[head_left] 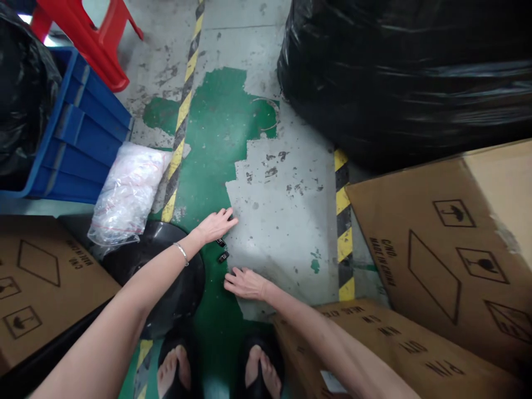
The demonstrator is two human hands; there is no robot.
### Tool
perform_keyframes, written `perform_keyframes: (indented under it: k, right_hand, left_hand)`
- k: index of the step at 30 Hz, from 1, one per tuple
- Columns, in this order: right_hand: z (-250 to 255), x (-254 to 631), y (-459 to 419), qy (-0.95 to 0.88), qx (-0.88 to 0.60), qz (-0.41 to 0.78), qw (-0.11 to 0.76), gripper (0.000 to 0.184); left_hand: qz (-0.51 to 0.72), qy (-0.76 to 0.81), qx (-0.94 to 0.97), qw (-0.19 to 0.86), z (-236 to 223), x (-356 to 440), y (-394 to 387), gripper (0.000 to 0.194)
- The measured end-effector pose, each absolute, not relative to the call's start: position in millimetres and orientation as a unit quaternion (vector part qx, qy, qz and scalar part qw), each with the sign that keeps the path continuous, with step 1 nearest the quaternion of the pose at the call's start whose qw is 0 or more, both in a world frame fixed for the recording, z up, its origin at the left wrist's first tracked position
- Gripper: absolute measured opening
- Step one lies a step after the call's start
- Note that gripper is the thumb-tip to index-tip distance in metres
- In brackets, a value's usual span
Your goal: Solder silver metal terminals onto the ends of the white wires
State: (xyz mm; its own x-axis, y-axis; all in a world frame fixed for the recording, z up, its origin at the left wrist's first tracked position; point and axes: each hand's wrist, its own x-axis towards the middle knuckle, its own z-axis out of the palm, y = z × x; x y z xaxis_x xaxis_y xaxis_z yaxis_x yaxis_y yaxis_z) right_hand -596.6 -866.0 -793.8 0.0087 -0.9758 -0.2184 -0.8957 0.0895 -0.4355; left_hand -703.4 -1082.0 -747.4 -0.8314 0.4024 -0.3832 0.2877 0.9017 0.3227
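My left hand (217, 225) reaches down to the floor with fingers bent together. A bit of a small black piece shows between its fingertips. Just below it lie two more small black pieces with white print, one (220, 242) close under the palm and the other (223, 257) a little nearer to me. What kind of thing they are is too small to tell. My right hand (246, 283) hovers low on the near side of these pieces, its fingers loosely bent and apart, with nothing visible in them.
A round black base (166, 277) lies under my left forearm. Left stand a blue crate (83, 127), a clear plastic bag (128, 191), a carton (45, 277) and a red stool (102, 41). Right are cartons (436, 260) and a big black-wrapped bundle (394, 72). Striped tape (183, 127) crosses the floor.
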Motion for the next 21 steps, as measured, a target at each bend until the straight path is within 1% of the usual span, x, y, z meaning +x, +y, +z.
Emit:
perform_keyframes:
  k: [5, 9, 11, 14, 19, 21]
  right_hand:
    - [-783, -611, -875, 0.773, -0.566, -0.066, 0.278, 0.026]
    - [-772, -640, -883, 0.835, -0.472, -0.047, 0.280, 0.033]
    - [-765, -650, -888, 0.831, -0.475, -0.051, 0.284, 0.036]
    - [-760, -654, -897, 0.795, -0.520, -0.064, 0.305, 0.039]
    - [-763, -653, -899, 0.769, -0.552, -0.071, 0.314, 0.040]
    - [-764, -654, -898, 0.772, -0.550, -0.075, 0.309, 0.040]
  left_hand:
    - [0.128, 0.967, 0.104, 0.196, -754, -688, -1084, 0.036]
    - [0.146, 0.976, 0.034, 0.159, -752, -679, -1098, 0.035]
    - [0.158, 0.975, 0.019, 0.155, -750, -671, -1105, 0.032]
    - [0.174, 0.971, 0.024, 0.164, -748, -654, -1108, 0.030]
    - [0.152, 0.972, 0.041, 0.173, -750, -638, -1092, 0.044]
    - [0.128, 0.974, 0.048, 0.181, -752, -637, -1083, 0.044]
